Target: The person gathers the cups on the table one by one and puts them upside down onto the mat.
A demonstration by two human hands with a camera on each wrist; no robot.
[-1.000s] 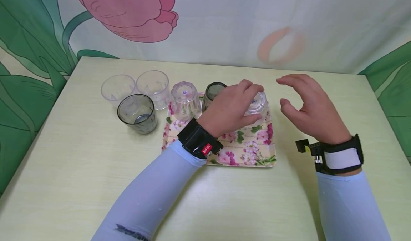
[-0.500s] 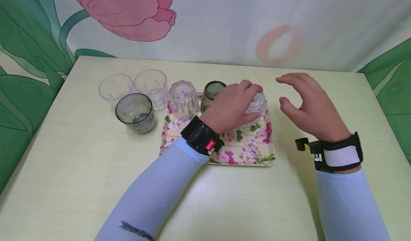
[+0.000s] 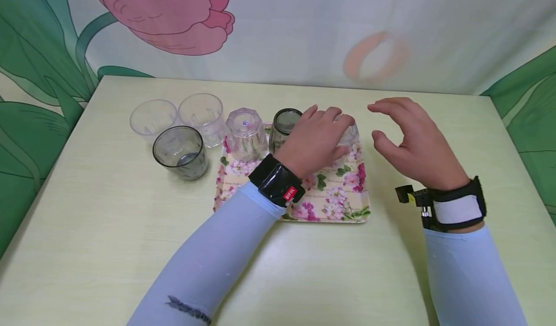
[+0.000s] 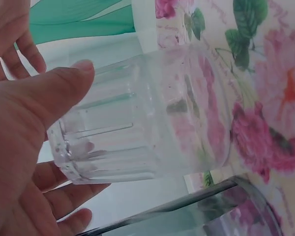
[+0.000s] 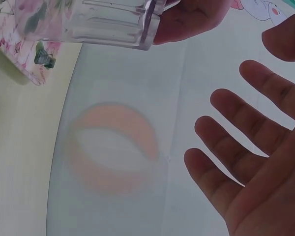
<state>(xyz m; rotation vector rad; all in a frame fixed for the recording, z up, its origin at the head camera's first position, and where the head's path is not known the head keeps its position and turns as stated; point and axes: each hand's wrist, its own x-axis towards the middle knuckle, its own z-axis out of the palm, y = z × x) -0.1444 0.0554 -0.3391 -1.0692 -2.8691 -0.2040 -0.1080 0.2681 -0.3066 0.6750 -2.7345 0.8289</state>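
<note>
In the head view my left hand is over a clear glass that stands upside down on the floral tray. The left wrist view shows the thumb and spread fingers loosely about the base of this clear glass. Whether they still touch it is hard to tell. My right hand hovers to the right of the tray, fingers apart and nothing in them. A smoky glass and a faceted clear, purple-tinted glass also stand inverted on the tray; the left hand partly hides the smoky one.
Left of the tray, two clear glasses, one at the far left and one beside it, stand upright with a smoky glass in front. A printed curtain hangs behind the table.
My left fingers have spread and lifted a little, and the thumb has drawn in beside the glass. The right hand keeps nearly the same pose. The view has shifted slightly.
</note>
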